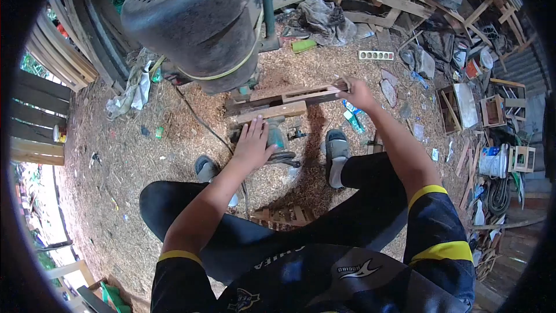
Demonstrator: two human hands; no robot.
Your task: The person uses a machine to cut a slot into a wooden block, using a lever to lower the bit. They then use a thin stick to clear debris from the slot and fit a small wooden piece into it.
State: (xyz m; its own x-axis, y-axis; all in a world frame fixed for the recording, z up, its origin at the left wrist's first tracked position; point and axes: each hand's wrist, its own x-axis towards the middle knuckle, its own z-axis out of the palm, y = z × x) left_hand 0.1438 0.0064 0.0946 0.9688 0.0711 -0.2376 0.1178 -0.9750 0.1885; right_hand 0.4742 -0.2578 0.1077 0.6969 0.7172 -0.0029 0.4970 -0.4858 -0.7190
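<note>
Left hand [253, 140] rests open against the wooden frame [289, 99]; right hand [357, 94] grips its end.

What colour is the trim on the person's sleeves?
Yellow sleeve trim on black fabric, clearest in the head view.

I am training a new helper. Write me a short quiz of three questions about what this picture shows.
1. True or false: the left hand lies open with its fingers spread.
2. Which hand grips the end of the wooden frame? A) left hand B) right hand C) neither
3. Fill in: the big motor housing beyond the frame is ____ in colour.

Key: 1 true; 2 B; 3 black.
</note>
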